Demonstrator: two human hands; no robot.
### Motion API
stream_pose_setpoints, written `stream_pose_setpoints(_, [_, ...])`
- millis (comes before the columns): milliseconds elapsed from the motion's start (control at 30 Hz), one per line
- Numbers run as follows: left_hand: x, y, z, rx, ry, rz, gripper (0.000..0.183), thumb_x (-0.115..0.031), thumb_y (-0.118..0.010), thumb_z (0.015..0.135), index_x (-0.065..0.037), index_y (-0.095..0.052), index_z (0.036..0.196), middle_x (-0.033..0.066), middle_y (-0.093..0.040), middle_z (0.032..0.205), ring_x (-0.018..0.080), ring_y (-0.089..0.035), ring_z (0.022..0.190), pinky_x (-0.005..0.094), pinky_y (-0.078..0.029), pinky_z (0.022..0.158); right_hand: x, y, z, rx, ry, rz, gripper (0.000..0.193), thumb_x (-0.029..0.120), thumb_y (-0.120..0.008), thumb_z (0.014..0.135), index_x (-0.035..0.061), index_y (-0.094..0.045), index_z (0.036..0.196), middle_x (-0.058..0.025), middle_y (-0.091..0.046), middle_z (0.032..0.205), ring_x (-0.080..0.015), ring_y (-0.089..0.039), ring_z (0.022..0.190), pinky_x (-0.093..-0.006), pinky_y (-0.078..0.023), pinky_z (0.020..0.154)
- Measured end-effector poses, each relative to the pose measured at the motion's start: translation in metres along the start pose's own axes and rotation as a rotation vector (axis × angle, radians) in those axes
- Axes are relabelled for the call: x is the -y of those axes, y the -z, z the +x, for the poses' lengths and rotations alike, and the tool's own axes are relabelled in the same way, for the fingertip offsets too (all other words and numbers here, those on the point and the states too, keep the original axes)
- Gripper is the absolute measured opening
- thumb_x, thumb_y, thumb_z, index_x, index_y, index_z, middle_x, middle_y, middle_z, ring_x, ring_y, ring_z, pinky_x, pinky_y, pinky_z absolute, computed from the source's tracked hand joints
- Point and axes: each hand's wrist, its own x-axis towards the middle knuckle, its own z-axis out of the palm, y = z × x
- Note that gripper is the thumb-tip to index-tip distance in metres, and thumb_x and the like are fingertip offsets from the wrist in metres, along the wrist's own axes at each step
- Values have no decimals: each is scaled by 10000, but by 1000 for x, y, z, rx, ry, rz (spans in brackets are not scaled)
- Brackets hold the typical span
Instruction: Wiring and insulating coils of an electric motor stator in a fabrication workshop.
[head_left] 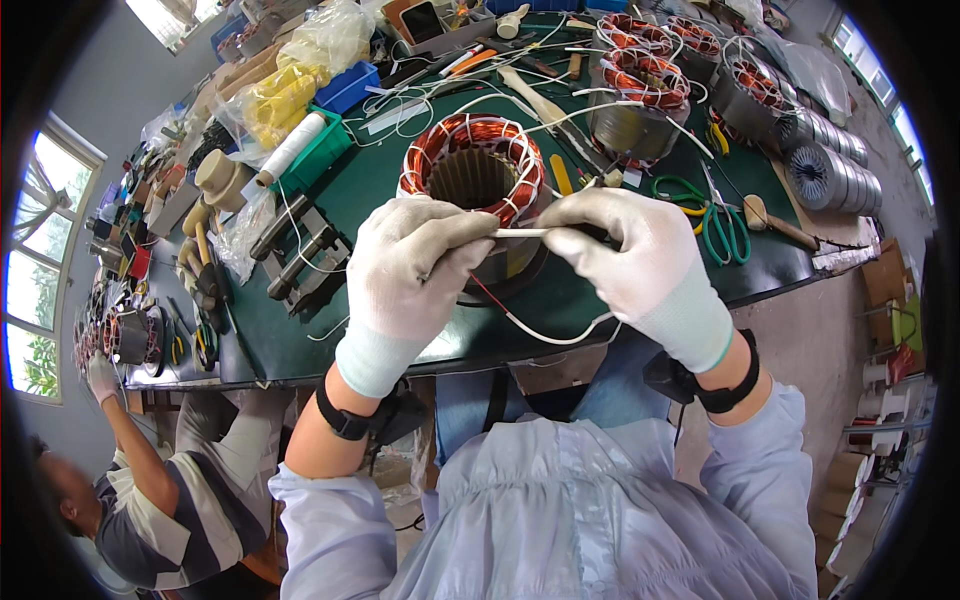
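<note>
My left hand (400, 265) and my right hand (640, 260), both in white coated gloves, pinch a thin white sleeve (519, 233) stretched level between their fingertips. Just behind them a motor stator (530, 165) stands upright on the green table, its orange copper winding laced with white cord. The gloves cover part of the stator's near side. Below my hands a white sleeved lead (560, 340) loops down, with a bare red stretch at one end. Whether this lead joins the piece I hold, I cannot tell.
More wound stators (640, 120) stand at the back right, near bare cores (835, 178). Green-handled scissors (722, 225) and a hammer (785, 222) lie to the right. At left are a metal fixture (305, 245) and a green bin (325, 150). A co-worker (170, 490) sits far left.
</note>
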Motion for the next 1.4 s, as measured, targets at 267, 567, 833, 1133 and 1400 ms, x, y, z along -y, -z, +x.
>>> stream_pose_setpoints(267, [-13,0,1,19,162,-68,154,-6,-734,796,-24,-748,948,104,-689,921,220,-671,848,322,-527,791,-1,-15,-7,-125,157,-29,179,173,-722,869,62,-752,1005,-111,-699,824,-243,-686,716,-315,-528,643])
stream_pose_setpoints(567, [-16,-1,6,-100,208,38,82,-28,-706,796,-23,-680,874,104,-624,821,257,-604,775,357,-482,713,-11,26,-17,-360,323,-215,421,199,-773,810,65,-680,1199,-153,-602,1038,-301,-620,907,-361,-522,807])
stream_pose_setpoints(833, [-22,-13,13,-26,278,1,76,-35,-680,824,-14,-679,897,114,-628,835,271,-610,806,357,-487,742,-17,-8,-2,-268,391,-427,190,253,-729,831,164,-708,997,-57,-662,867,-255,-674,739,-373,-533,628])
stream_pose_setpoints(1133, [-17,2,5,131,187,32,82,37,-629,830,18,-646,908,88,-619,866,161,-590,756,284,-480,717,-17,5,5,-284,491,-400,162,234,-732,811,184,-732,965,-69,-635,850,-259,-676,799,-371,-531,644])
stream_pose_setpoints(1400, [7,15,-5,-326,658,-320,210,-202,-638,974,-7,-621,1049,39,-632,903,94,-587,814,234,-486,733,-30,48,-123,-62,675,-174,274,53,-771,606,150,-697,851,34,-504,655,-111,-499,526,-260,-303,388])
